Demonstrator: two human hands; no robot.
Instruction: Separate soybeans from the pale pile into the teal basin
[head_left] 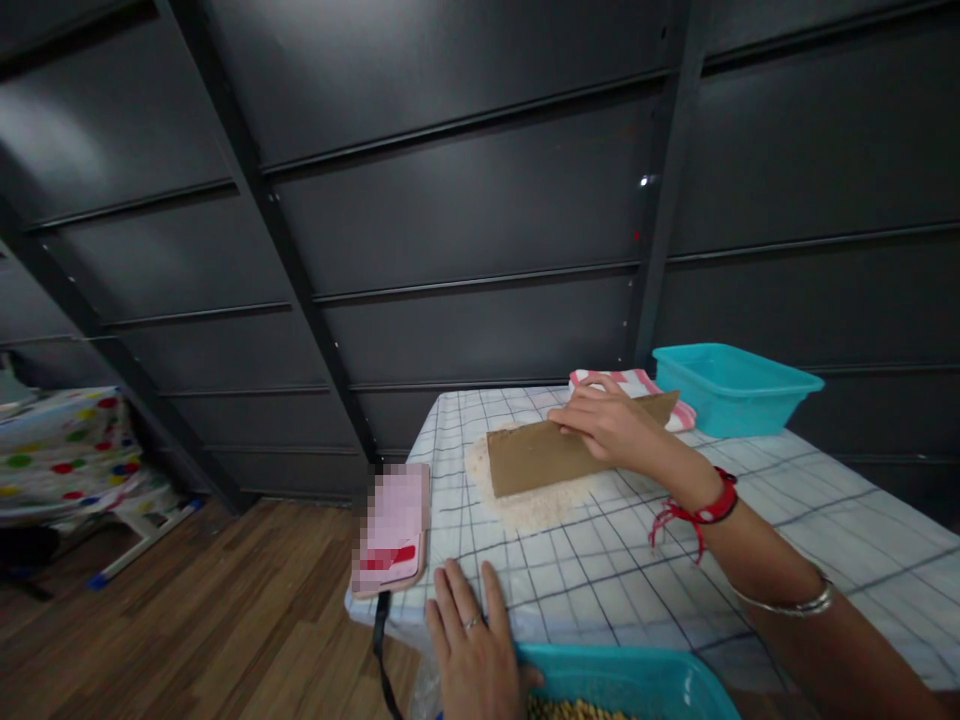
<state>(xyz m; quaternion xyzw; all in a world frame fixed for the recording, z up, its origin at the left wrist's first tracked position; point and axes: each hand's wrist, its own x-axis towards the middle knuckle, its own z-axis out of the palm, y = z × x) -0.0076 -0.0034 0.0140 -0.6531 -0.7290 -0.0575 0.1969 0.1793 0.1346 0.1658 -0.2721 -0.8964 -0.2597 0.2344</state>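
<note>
My right hand (604,425) grips the upper edge of a flat brown piece of cardboard (536,460), which stands tilted on the checked tablecloth. Pale, powdery or fine-grained stuff (536,512) is spread on the cloth around the cardboard's lower edge. Fingers stretched out, my left hand (476,645) lies at the table's front edge, beside a turquoise tub (622,660). Its thumb reaches over the tub's left side. Yellowish grains or beans (574,710) lie in this tub, cut off by the bottom of the view.
A second turquoise tub (750,400) stands at the back right, next to a red-and-white cloth (622,382). A pink phone case or wallet (394,520) with a black strap (381,640) lies at the left edge. Dark metal panels (480,220) rise behind the table.
</note>
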